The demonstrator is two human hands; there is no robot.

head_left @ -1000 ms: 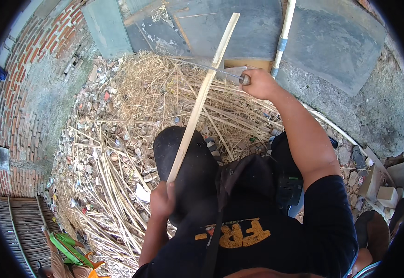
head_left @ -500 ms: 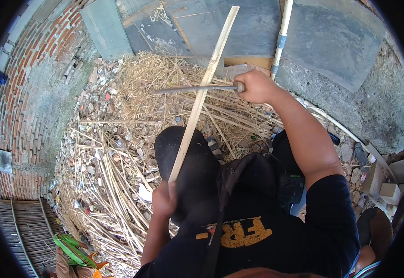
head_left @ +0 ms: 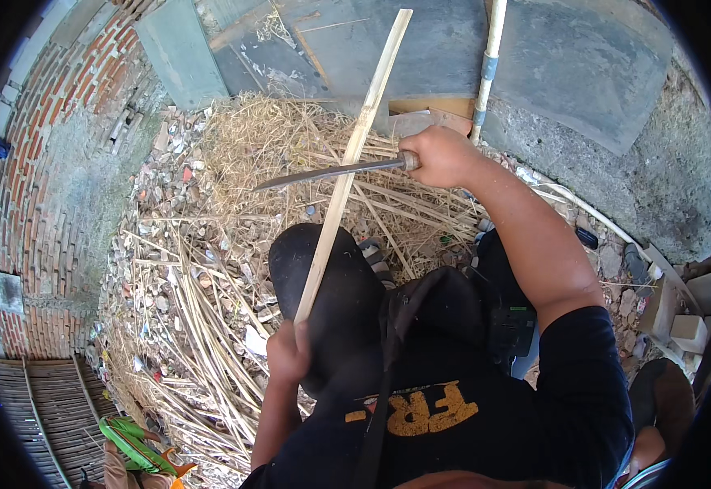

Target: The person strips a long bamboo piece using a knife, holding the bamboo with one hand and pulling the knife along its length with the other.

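While our left hand (head_left: 288, 352) holds tight to the near end of a long, pale strip (head_left: 361, 134), our right hand (head_left: 439, 155) is closed around the handle of a long knife (head_left: 314, 176). The strip runs up and away from our left hand, over our knee (head_left: 297, 248) in black cloth, and its far end sticks out past our right hand, on that hand's left side. The knife points left from our right hand and goes across the strip. We cannot tell if it is biting in.

What has just changed is the knife. A second ago it crossed the strip farther away from our left hand. Now it crosses closer to that hand, and its tip is a bit nearer to us than its handle. Our left hand has hardly moved. We think this means the knife is working down the strip while our left hand keeps it steady.

Left of our right hand lies a heap of dry straw (head_left: 249, 138). Left of our left hand, many thin sticks (head_left: 209, 346) lie on the stony ground (head_left: 158, 191).
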